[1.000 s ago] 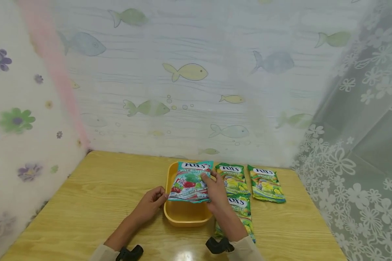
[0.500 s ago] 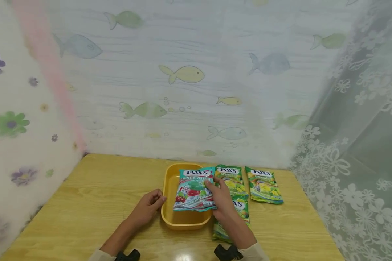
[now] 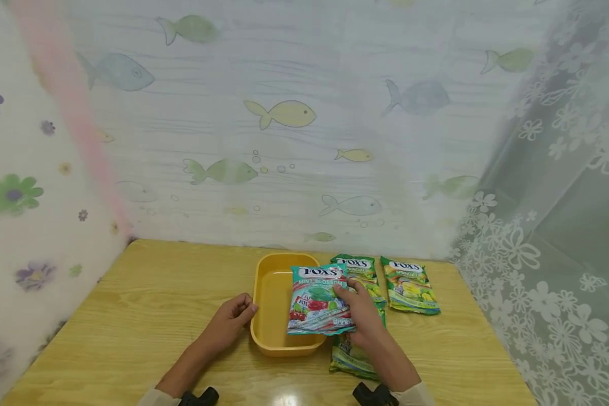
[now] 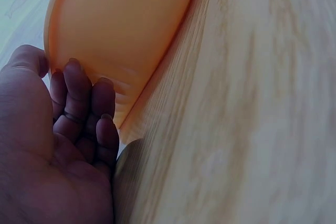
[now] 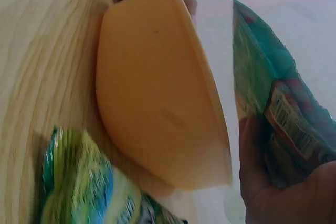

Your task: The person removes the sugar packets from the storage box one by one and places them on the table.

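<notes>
My right hand [image 3: 362,313] grips a teal Fox's Mint Blossom candy bag [image 3: 317,301] by its right edge, thumb across the printed front. The bag is above the right part of a yellow plastic tub [image 3: 271,338], clear of its rim in the right wrist view. Nothing shows inside the visible part of the tub. At the tub's left side, my left hand [image 3: 228,321] pinches the rim. In the left wrist view its thumb hooks over the rim, and the curled fingers [image 4: 76,85] lie against the outer wall.
Green-yellow Fox's candy bags lie right of the tub: one at the back [image 3: 367,285], one farther right [image 3: 411,287], and one in front [image 3: 352,355], partly hidden by my right forearm. The wooden table [image 3: 147,304] meets a fish-patterned curtain [image 3: 284,186] behind.
The right hand has carried the teal candy bag rightward and slightly toward me, uncovering the tub's left inside. The left hand keeps its hold on the rim.
</notes>
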{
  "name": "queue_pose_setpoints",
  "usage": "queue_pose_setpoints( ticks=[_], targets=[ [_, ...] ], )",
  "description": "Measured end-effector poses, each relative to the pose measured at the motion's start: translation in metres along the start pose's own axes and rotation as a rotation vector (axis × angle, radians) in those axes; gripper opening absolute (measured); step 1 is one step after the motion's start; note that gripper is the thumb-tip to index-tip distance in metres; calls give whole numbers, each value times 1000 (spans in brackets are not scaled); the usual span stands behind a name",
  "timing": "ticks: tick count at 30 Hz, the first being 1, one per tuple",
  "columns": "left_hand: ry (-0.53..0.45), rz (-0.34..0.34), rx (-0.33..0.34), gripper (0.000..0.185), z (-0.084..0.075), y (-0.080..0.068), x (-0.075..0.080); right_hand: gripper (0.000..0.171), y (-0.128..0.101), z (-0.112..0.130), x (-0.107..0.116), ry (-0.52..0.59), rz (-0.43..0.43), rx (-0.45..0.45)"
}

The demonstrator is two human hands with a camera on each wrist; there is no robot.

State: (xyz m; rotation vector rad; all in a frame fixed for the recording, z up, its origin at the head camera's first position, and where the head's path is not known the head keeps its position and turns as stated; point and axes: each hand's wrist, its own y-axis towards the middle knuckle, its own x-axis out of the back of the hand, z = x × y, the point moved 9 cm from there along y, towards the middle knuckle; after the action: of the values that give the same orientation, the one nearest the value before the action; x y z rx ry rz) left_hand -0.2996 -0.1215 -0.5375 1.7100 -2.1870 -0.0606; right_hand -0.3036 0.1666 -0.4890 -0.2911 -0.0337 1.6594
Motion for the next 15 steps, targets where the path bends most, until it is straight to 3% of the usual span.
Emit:
queue_pose_setpoints(
  ticks=[15],
  targets=[
    [13, -1, 13, 26, 0, 3, 2, 72, -8, -2, 32, -52, 268, -37]
  ],
)
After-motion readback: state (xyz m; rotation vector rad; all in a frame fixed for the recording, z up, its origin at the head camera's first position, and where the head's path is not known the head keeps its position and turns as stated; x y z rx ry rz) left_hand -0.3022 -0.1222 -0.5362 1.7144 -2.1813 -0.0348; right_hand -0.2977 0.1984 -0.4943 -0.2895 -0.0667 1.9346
